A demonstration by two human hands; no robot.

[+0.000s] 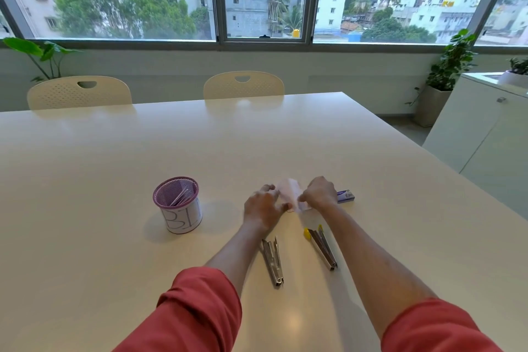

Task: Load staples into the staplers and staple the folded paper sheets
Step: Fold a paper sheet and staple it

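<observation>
Both hands out over the wide off-white glossy table, working one small pale pink-white sheet of paper, which looks blurred. Left hand, back up, fingers bent, fingertips curled onto the paper's left edge, thumb reaching toward its lower corner; looks like a pinch, but the contact itself is partly hidden. Right hand knuckles up, fingers curled down tight on the paper's right side, gripping it. The paper sits between the two hands, low over the table; cannot tell if it touches the surface. Both forearms bare, rolled red sleeves at the bottom edge.

Small blue-and-white cardboard staple box lies flat just behind the right wrist, partly covered by it. Two staplers lie on the table nearer the person, both with arms splayed apart: silver metal stapler just right of the left forearm, and silver metal stapler with a yellow end cap just left of the right forearm, angled, yellow end toward the paper. Neither is touched.

Purple wire-mesh pen cup with a white label wrapped round it stands upright, well left of the hands, thin white sticks or folded slips inside; cannot tell which.

Two cream perforated plastic chairs at the far table edge.
</observation>
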